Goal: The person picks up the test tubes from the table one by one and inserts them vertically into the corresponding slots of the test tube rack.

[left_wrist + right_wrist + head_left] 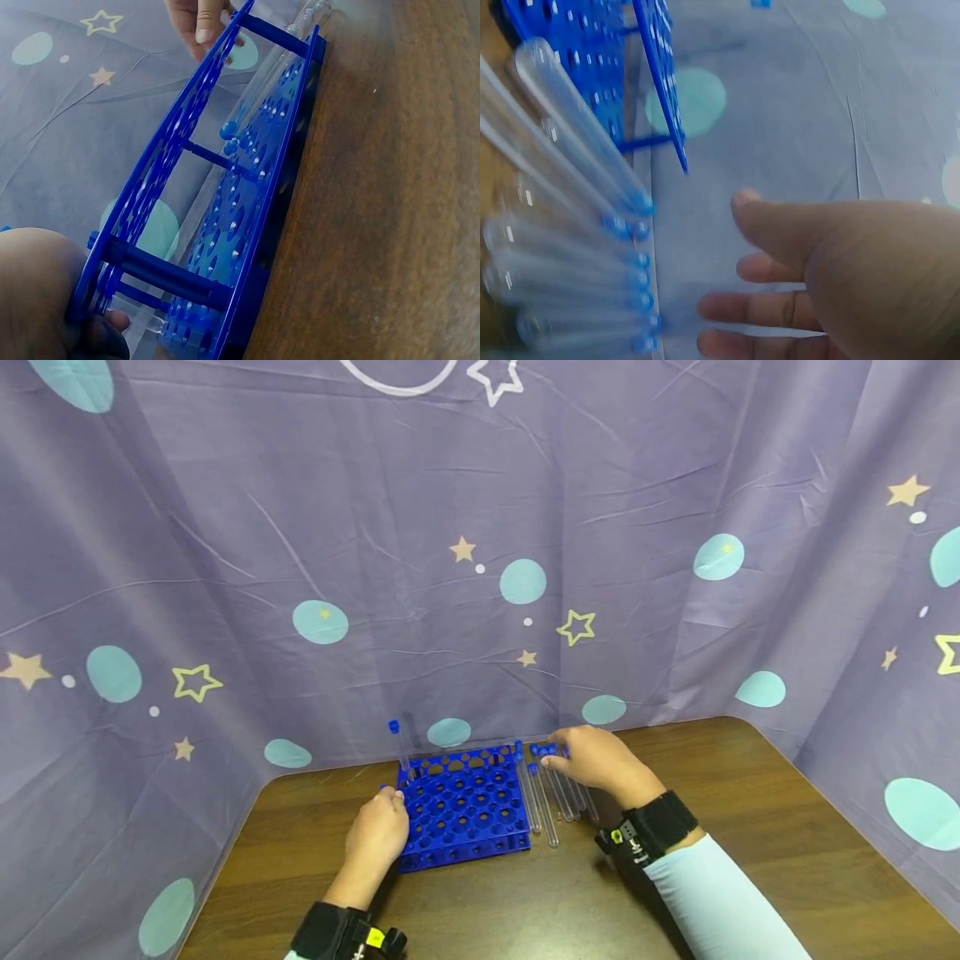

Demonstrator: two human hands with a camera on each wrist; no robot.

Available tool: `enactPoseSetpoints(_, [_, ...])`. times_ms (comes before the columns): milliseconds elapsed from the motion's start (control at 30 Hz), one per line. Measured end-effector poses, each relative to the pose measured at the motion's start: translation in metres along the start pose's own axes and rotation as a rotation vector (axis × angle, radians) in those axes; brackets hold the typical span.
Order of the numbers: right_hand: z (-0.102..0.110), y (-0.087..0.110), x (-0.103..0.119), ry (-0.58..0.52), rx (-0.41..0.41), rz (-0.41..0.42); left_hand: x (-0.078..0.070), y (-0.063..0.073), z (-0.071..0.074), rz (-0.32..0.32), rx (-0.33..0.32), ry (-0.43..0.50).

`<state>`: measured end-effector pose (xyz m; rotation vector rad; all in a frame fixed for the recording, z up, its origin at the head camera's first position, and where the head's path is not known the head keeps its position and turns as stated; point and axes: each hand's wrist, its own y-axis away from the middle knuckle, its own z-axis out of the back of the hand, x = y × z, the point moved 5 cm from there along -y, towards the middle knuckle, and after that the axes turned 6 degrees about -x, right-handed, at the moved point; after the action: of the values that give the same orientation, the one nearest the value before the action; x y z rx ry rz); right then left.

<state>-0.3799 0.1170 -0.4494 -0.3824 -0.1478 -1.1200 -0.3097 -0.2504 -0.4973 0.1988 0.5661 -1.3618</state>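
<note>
A blue test tube rack [463,810] stands on the table, and my left hand [380,827] grips its left end. In the left wrist view, fingertips [116,320] show below the rack's top plate. One clear test tube with a blue cap [393,727] stands, slightly tilted, in the rack's back left corner. Several capped test tubes [546,810] lie to the right of the rack, their blue caps toward the back. My right hand [596,762] hovers at those caps. In the right wrist view its fingers are extended, with nothing held and a gap to the tubes [585,127].
The brown wooden table [720,852] ends at the back against a purple curtain [420,652] with stars and teal spots. The curtain also hangs along both sides. A small blue cap [384,787] shows beside the left hand.
</note>
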Motion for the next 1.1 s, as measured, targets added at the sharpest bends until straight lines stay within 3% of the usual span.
enactPoseSetpoints(300, [0.003,0.0,-0.051,0.022,0.009,-0.172,-0.003,0.0,0.0,-0.008,0.012,-0.009])
enactPoseSetpoints(533, [-0.008,0.003,-0.07,-0.005,0.052,-0.247,-0.002,0.001,0.0,0.001,0.03,-0.009])
enactPoseSetpoints(833, [-0.027,-0.002,-0.074,-0.096,0.098,-0.212,-0.001,0.001,0.0,-0.001,0.007,-0.023])
enactPoseSetpoints(1100, [-0.036,-0.003,-0.071,-0.2,0.125,-0.229,-0.002,0.003,0.0,0.001,0.0,-0.024])
